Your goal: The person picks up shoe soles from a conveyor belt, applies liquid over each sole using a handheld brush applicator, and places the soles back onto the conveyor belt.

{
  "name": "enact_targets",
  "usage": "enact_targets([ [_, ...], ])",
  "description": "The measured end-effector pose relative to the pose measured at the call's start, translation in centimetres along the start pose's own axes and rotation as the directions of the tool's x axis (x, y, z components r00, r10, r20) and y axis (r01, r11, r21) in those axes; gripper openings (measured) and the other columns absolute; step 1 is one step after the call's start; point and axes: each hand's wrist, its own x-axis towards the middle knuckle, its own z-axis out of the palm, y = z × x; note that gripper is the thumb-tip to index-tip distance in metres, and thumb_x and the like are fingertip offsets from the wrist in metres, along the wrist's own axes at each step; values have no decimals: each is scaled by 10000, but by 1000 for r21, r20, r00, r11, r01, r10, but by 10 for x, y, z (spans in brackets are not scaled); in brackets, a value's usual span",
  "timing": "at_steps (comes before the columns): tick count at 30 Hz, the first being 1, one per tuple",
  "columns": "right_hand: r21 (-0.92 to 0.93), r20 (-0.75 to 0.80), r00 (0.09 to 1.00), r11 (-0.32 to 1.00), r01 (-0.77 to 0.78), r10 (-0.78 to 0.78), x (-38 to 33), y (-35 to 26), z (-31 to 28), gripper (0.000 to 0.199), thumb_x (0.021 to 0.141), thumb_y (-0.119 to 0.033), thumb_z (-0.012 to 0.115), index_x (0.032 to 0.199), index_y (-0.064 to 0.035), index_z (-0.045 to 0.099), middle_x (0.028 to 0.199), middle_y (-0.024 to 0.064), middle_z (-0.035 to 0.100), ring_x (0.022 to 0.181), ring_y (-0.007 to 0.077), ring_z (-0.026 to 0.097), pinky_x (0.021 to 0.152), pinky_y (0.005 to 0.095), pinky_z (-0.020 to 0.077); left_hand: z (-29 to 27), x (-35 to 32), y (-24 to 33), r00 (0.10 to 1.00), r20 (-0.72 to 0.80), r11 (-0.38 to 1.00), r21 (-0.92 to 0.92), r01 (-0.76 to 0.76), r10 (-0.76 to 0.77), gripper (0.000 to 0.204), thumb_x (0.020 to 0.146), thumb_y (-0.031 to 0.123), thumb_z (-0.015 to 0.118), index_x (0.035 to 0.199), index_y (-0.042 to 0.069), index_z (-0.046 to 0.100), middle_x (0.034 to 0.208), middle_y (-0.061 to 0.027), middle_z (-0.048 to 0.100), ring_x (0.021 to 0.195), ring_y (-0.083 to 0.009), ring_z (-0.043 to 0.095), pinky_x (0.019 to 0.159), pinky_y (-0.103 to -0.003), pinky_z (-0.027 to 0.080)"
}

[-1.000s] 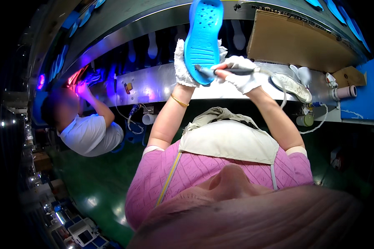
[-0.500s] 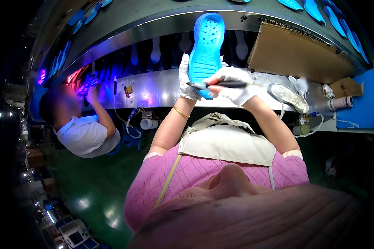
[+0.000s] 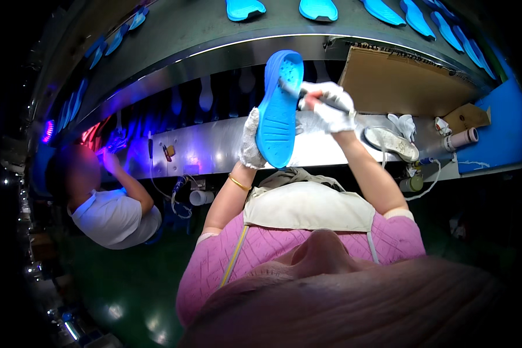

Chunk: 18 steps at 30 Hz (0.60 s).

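My left hand (image 3: 250, 142), in a white work glove, wraps round the left edge of a bright blue shoe sole (image 3: 276, 130). The sole stands lengthwise, its surface with holes and ridges facing me. My right hand (image 3: 332, 107), gloved with bare fingertips showing, is closed on a slim pointed tool (image 3: 291, 88). Its grey tip is blurred and lies over the far part of the sole, near the holes; brush or blade, I cannot tell. Most of the handle is hidden by my fingers.
Beyond the metal bench (image 3: 209, 148) runs a belt (image 3: 197, 36) bearing several blue soles. Cardboard (image 3: 406, 84) leans at the right. A whitish sole-shaped piece (image 3: 391, 144) and a pale roll (image 3: 461, 139) lie right. A co-worker (image 3: 107, 214) sits left.
The tool's tip has gone from the sole's near end to its far part, and my right hand has moved up with it. The sole has come nearer to me, still in my left hand.
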Motion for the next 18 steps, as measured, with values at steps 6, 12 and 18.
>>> enact_targets([
  [6, 384, 147, 988, 923, -20, -40, 5, -29, -1, 154, 719, 94, 659, 809, -30, 636, 928, 127, 663, 801, 187, 635, 771, 301, 509, -1, -3, 17, 999, -21, 998, 49, -39, 40, 696, 887, 536, 478, 1326, 2, 396, 1187, -182, 564, 1054, -284, 585, 915, -388, 481],
  [12, -339, 234, 870, 802, 491, -434, 52, -59, -8, 178, 666, 93, 658, 782, -30, 604, 847, 116, 625, 845, 245, 630, 764, 317, 489, -3, -1, 33, 990, 94, 971, 201, -126, 109, 699, 874, 524, 516, 1309, -13, 410, 1149, -194, 582, 1023, -254, 605, 872, -352, 505],
  [18, -183, 381, 828, 845, 503, -411, 42, -69, 1, 227, 605, 103, 664, 748, -61, 599, 845, 122, 641, 801, 260, 636, 706, 322, 504, 0, 8, 48, 991, 30, 980, 147, -136, 133, 707, 880, 559, 476, 1277, -24, 439, 1089, -200, 604, 958, -264, 628, 840, -350, 519],
])
